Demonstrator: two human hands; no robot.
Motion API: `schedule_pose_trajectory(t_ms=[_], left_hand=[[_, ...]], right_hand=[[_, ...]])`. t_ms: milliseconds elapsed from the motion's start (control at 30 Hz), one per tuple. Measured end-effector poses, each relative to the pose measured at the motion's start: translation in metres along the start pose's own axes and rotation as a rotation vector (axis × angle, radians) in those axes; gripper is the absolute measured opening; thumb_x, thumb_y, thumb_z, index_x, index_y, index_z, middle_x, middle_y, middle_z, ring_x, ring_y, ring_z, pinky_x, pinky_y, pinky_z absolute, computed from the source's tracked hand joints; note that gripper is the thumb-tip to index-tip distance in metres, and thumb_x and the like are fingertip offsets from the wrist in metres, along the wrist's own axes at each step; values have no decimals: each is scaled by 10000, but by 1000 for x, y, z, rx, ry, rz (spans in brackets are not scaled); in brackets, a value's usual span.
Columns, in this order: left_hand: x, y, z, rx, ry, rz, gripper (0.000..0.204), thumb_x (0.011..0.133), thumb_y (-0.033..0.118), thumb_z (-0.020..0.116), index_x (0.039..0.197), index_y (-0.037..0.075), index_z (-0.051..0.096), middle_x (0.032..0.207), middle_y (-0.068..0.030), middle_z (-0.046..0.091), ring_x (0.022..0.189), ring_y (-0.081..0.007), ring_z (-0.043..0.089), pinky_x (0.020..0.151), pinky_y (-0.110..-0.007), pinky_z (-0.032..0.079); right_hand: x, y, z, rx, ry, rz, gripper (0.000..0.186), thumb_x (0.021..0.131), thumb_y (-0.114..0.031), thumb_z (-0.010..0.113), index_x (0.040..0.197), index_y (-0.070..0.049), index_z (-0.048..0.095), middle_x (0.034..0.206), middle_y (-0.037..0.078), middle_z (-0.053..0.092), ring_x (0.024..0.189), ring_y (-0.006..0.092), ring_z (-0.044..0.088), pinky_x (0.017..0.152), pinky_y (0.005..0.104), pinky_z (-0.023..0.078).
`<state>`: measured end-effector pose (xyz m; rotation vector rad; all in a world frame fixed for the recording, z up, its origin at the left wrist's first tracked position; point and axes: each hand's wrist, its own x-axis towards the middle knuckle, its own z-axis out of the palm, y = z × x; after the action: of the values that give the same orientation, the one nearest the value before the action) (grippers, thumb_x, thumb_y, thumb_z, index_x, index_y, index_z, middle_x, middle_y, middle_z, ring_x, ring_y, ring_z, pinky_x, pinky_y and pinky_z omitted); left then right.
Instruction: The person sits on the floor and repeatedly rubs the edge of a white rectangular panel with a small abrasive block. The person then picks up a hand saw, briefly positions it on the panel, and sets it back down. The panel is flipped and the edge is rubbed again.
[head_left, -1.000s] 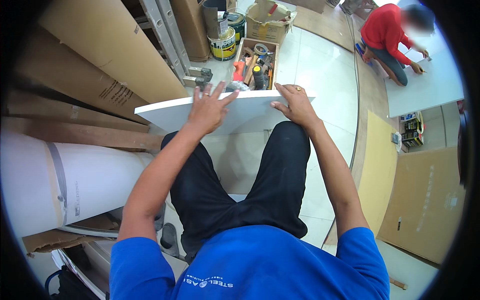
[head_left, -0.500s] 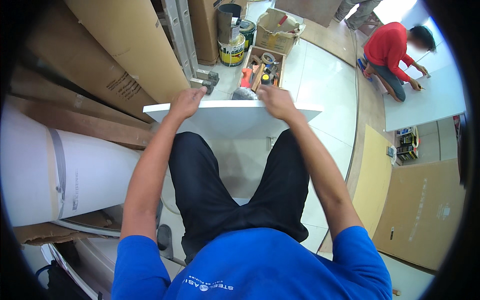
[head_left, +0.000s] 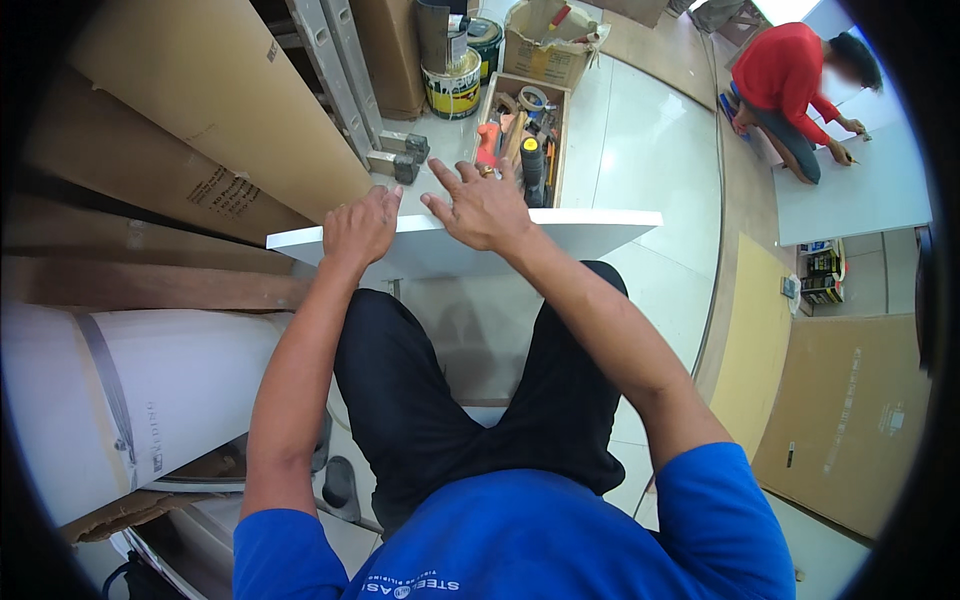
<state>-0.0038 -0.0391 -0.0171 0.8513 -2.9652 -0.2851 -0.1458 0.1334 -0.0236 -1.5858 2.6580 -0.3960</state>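
- Cartons (head_left: 230, 100), tall and brown, slant along the far left and outsize everything else on my feed
- White roll (head_left: 215, 350) lies at near left, a grey strap (head_left: 108, 375) round it
- White board (head_left: 590, 230) stands edge-up just beyond the knees (head_left: 380, 320); I judge its handling to be under way, since it is upright with both hands at its upper edge; what work remains I cannot tell from here
- Wooden box (head_left: 565, 125) sits on the far side of the board, and no tool is in either hand
- Left hand (head_left: 362, 228) lies over the board's edge, fingers close together; whether it grips or merely rests, I cannot tell
- Right hand (head_left: 480, 210) is just beside it, wide, fingers spread toward the box, holding nothing that I can see
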Motion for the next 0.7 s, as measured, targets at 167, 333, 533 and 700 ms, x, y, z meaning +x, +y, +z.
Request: schedule_pose_trajectory(t_ms=[167,333,533,700], left_hand=[[-4,-8,2,-20,-4,-3,568,1141,539,376,1086,89,719,1014,-246,781,1009,-464,744,943,-586,537],[-3,-9,1,-45,7,-12,597,1133,563,383,1151,87,741,1049,-248,782,1056,-457,733,971,-572,528],[-2,-6,-9,-12,-167,-79,612,1125,577,365,1299,127,742,1223,-230,760,1177,-449,693,1043,-552,510],[9,18,-10,-54,-225,24,634,1121,600,359,1420,146,685,1340,-228,725,1262,-437,666,1077,-566,488]], right_hand=[[-26,45,-14,-24,-32,49,743,1105,-640,352,1688,-182,391,1469,226,627,1382,391,602,1235,723,221],[-70,127,-55,-85,-137,260,760,1100,-664,332,1717,-221,338,1607,198,544,1535,368,467,1288,718,159],[-103,176,-67,-184,-76,445,707,1103,-609,371,1694,-223,401,1564,192,595,1484,370,530,1277,691,221],[-104,175,-67,-29,-48,504,678,1100,-588,411,1654,-201,467,1402,191,705,1238,399,704,1094,562,516]])
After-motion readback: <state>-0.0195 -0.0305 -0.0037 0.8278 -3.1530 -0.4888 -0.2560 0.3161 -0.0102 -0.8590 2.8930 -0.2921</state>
